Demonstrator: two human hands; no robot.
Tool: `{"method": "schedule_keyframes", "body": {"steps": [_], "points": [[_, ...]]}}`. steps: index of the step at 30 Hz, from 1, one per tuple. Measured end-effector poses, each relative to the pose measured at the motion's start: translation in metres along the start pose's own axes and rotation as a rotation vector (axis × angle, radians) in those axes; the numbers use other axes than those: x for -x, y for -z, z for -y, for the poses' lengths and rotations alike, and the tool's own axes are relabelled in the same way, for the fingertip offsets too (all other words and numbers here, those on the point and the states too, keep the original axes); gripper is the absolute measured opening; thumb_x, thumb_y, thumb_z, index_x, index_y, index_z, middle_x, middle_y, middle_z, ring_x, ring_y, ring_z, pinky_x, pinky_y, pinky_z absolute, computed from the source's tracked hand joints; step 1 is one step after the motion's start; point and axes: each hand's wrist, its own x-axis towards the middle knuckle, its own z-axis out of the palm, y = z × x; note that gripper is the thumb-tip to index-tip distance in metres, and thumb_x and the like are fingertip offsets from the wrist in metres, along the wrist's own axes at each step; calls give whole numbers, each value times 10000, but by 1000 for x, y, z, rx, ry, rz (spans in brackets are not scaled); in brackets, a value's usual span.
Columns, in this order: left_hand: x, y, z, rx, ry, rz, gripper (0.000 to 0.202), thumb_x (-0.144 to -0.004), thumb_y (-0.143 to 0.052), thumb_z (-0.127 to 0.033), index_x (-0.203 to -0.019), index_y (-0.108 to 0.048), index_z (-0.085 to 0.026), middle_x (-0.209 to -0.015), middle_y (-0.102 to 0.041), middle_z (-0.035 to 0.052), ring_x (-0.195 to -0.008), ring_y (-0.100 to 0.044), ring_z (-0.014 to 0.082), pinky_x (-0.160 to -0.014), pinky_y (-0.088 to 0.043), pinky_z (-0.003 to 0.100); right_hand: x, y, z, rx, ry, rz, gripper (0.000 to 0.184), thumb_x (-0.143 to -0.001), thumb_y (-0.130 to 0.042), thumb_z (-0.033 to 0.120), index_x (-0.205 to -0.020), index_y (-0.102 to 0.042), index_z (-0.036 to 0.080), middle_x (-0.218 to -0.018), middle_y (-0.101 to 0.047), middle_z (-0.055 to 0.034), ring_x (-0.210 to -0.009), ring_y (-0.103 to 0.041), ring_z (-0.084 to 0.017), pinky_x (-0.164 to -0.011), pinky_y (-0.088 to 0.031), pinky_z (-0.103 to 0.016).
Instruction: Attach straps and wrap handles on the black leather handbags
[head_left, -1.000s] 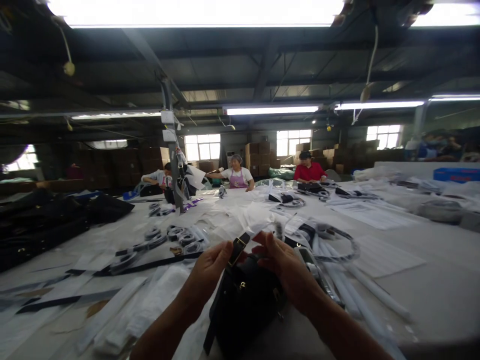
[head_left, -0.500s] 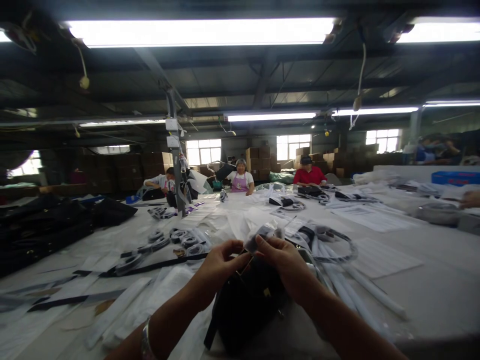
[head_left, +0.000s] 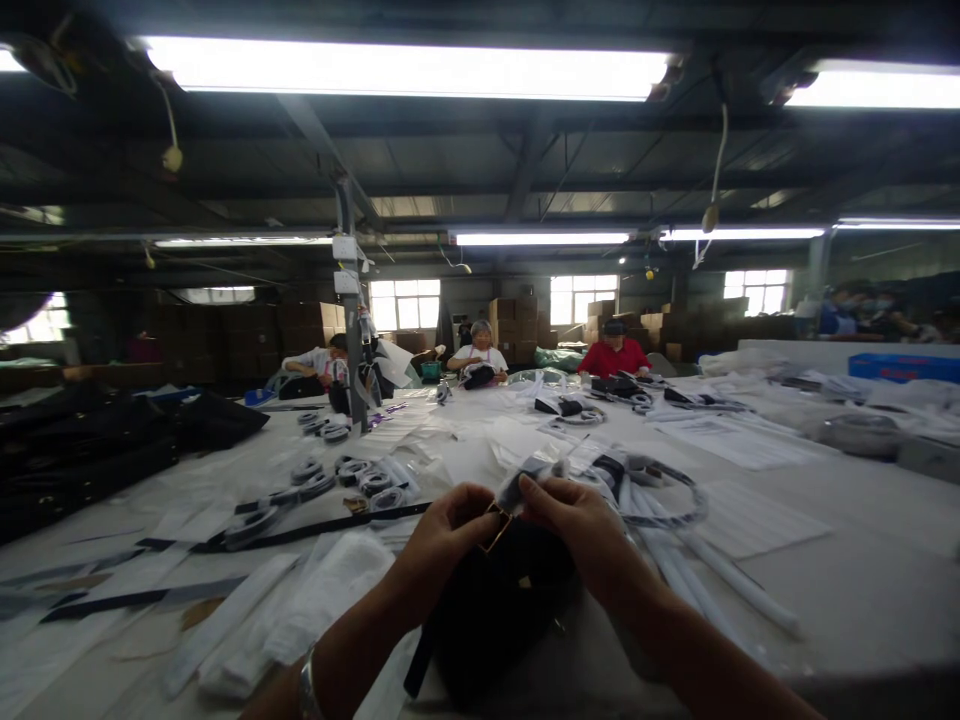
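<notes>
A black handbag (head_left: 491,610) stands on the white table (head_left: 862,580) right in front of me. My left hand (head_left: 442,540) pinches the gold buckle (head_left: 496,528) of the bag's strap at its top. My right hand (head_left: 577,530) is closed on a clear plastic wrap (head_left: 525,478) that covers the strap end just above the buckle. Both hands meet over the bag's top edge. I wear a metal bracelet (head_left: 307,685) on the left wrist.
Rolled wrapped straps (head_left: 352,475) and a long black strap (head_left: 300,530) lie to the left. White tubes (head_left: 720,570) lie to the right, dark bags (head_left: 90,440) at far left. Three people (head_left: 480,360) work at the table's far end by a pole (head_left: 349,300).
The strap end with its buckle was bare a second ago; now clear plastic covers it. My hands have drawn closer together over the bag, and the view has tilted slightly down.
</notes>
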Motion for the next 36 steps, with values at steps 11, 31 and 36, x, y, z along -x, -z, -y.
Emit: {"method": "schedule_keyframes", "body": {"steps": [11,31,36], "points": [[-3,6,11,-394,-151,-89,316,-838,-646,-486,-820,-722,-180,-748,-691,19,-723,-609,183,-651,-433,238,-1,-1,-18,-89,-15,-13,391,-750,-744,541,-788,-763,153,-711,-712,-33,-710,-648,-170,-688,-480,-270],[-27,0,14,-55,-101,-81,445,-856,-651,-474,-1201,-651,-193,-1132,-713,65,-1059,-636,233,-893,-472,290,-1,-42,-95,48,190,51,564,-786,-742,355,-1315,-586,239,-1293,-650,-83,-1205,-585,-295,-985,-487,-414],[-37,-1,-17,-89,21,63,534,-898,-488,-615,-1097,-688,-161,-924,-753,83,-869,-686,226,-789,-505,313,-14,-54,-87,217,237,86,237,-887,-613,359,-922,-748,168,-838,-758,-57,-777,-685,-242,-684,-498,-298]]}}
